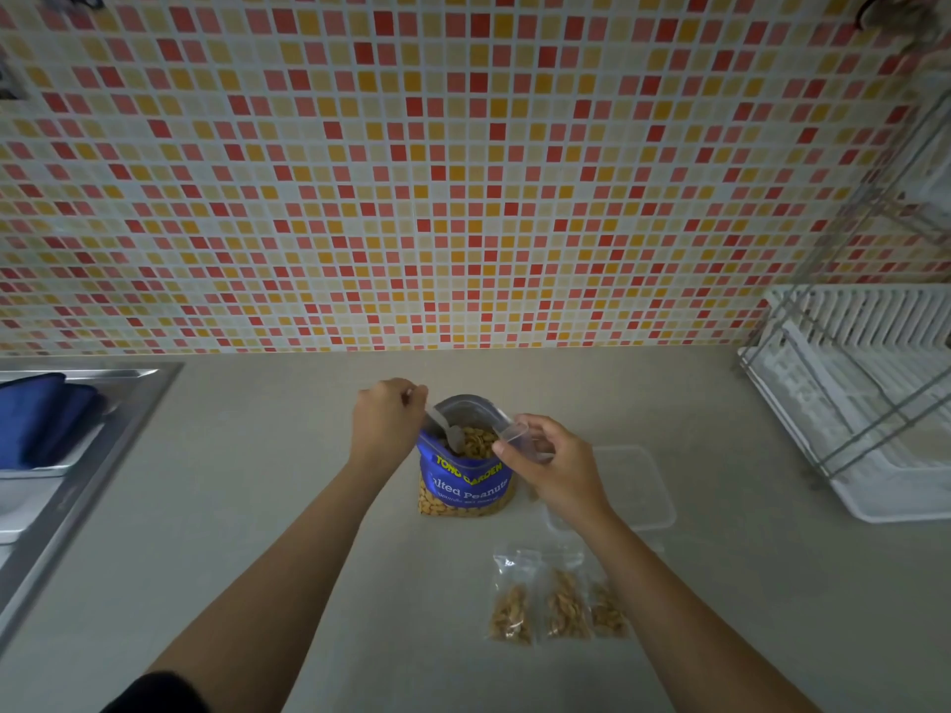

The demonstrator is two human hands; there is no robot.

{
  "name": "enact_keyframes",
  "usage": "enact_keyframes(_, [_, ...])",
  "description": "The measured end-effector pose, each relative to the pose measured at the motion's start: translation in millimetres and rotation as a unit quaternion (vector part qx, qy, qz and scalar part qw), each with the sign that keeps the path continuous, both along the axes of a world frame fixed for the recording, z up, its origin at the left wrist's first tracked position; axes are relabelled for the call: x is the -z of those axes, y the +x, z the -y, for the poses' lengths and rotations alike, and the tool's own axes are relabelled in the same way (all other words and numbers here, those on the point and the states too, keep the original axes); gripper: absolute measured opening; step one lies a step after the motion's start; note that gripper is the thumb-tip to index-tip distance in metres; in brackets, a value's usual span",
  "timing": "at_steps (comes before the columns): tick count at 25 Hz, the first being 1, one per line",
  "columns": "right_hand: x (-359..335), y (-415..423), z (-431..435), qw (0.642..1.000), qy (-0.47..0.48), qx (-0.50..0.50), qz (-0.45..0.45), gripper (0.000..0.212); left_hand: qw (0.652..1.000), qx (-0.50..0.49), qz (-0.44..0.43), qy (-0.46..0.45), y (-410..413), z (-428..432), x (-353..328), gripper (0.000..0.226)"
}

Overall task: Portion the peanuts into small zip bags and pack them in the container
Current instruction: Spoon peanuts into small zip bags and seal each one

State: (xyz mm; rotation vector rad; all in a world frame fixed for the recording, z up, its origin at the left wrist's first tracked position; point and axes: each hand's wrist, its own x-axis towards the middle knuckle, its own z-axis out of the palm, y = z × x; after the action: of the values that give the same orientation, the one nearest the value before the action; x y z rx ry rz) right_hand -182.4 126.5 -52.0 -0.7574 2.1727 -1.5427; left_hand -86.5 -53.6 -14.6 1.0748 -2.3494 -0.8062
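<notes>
Peanuts [476,444] sit in the pouch [465,483] between the hands: left hand [386,419] grips a spoon [446,430] dipped in, right hand [553,468] pinches a zip bag [517,435]. Grey bench [267,455]; tiled wall [463,172] beyond them, sink [110,429] leftward, container [646,486] rightward.

Reaching forward with both bare forearms. Gripping a spoon [443,430] in the left hand [387,420], with fingers curled round its handle. Pinching a small clear bag [521,437] in the right hand [553,463], between thumb and fingertips.
</notes>
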Motion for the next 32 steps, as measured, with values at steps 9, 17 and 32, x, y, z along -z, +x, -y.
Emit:
enact_keyframes(9, [3.5,-0.5,-1.0,1.0,-0.007,-0.01,0.012,0.05,0.973,0.203,-0.024,-0.109,18.8,-14.9,-0.9,0.02])
enact_keyframes(17, [1.2,0.5,-2.4,1.0,-0.004,-0.013,0.011,0.051,0.996,0.008,-0.064,0.065,11.3,-19.8,7.9,0.027])
enact_keyframes(32, [-4.3,-1.5,-6.3,1.0,-0.011,0.006,0.022,0.048,0.887,-0.17,-0.183,0.388,12.8,6.8,17.0,0.025])
